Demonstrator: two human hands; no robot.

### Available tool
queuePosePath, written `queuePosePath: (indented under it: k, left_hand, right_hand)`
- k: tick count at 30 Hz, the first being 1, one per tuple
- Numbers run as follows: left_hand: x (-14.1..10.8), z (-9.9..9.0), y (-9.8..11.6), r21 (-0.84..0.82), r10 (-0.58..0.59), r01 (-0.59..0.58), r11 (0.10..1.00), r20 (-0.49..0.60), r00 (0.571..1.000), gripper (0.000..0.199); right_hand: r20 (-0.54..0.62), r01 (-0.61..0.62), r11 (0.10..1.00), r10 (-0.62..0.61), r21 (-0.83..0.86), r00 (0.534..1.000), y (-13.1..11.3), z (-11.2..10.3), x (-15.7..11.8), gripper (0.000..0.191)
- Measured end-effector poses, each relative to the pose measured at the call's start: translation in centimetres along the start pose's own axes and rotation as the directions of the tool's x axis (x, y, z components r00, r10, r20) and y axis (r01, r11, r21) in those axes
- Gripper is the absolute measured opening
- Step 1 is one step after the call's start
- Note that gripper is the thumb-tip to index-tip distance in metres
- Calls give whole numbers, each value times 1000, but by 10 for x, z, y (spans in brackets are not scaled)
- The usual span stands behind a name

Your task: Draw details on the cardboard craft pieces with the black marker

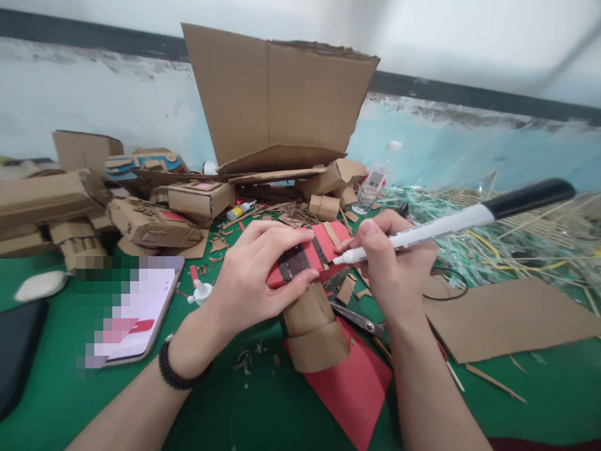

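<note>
My left hand point(260, 275) is closed over a cardboard model point(310, 313) with a red top and a rounded brown cardboard base. Dark strips cross its red face, and one strip near the right end is still plain brown. My right hand point(394, 263) grips a white marker point(436, 228) with a black cap on its back end. The marker's tip meets or nearly meets the red part's right side; contact is hard to make out. Beneath the model lies a red sheet point(357, 388), and scissors point(359, 318) lie beside it, partly hidden.
A phone point(141, 313) and a white glue nozzle point(201, 292) lie to the left. Cardboard models point(154, 225) and scraps crowd the back, below a tall cardboard panel point(282, 100). On the right are a plastic bottle point(374, 181), a flat cardboard piece point(516, 319) and tangled green strips point(469, 232).
</note>
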State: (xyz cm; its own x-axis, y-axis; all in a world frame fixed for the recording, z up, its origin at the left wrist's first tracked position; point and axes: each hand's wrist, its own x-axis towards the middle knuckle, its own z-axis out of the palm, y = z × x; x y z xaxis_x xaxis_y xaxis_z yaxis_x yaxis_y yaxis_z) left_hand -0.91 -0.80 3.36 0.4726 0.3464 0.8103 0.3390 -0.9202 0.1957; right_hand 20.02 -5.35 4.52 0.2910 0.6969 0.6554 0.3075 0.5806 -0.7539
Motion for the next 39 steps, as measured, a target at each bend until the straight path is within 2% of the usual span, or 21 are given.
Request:
queuePosePath:
  k: [3, 8, 39]
  left_hand:
    - [1, 0, 0, -1, -6, 6, 1000, -2, 1000, 38]
    - [1, 0, 0, 6, -14, 14, 1000, 3, 1000, 38]
    - [0, 1, -1, -7, -19, 19, 1000, -8, 1000, 39]
  right_hand:
    - [-44, -11, 999, 9, -40, 999, -1, 0, 0, 37]
    - [4, 9, 1000, -9, -18, 1000, 0, -1, 0, 36]
    - [-13, -10, 998, 10, -58, 1000, -3, 1, -2, 37]
